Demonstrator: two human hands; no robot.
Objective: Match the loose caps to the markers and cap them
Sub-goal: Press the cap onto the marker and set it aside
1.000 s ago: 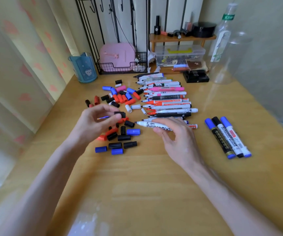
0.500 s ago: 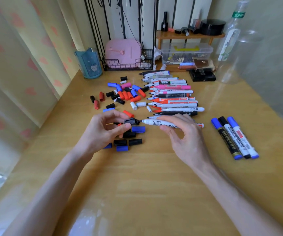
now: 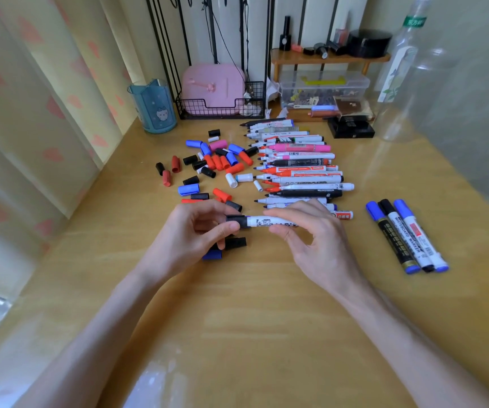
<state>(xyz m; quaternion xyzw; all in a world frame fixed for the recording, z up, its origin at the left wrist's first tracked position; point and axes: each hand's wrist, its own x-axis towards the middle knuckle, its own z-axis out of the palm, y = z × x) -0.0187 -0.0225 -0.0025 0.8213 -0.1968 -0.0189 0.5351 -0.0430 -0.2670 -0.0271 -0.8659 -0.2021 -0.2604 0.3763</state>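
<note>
**Spotter:** Where's the piece you're working on?

**Me:** Just this side of the row of open markers (image 3: 299, 172), above the bench (image 3: 252, 319). I've got the white marker (image 3: 266, 222) lying crosswise, long axis left to right, parallel to that row, nib end towards my left hand (image 3: 190, 234).

**Spotter:** And the fingers?

**Me:** Left fingers (image 3: 228, 228) are pinching the black cap (image 3: 237, 221), thumb on the near side, forefinger on the far side. My right hand (image 3: 319, 245) pinches the barrel between thumb and fingertips.

**Spotter:** Is the cap on?

**Me:** It's over the nib end and in line with the barrel. Whether it's fully home, I can't tell from here. It all turns on that axis. The cap sits left of the barrel, so I reckon the push must run straight along it, left hand driving rightwards, right hand bracing.

**Spotter:** And after that?

**Me:** Probably across to the three capped markers (image 3: 405, 234), well right of the row and nearer my right hand. The loose caps (image 3: 216, 163) lie left of the row, a few tucked under my left hand. Plenty remain to match.
</note>
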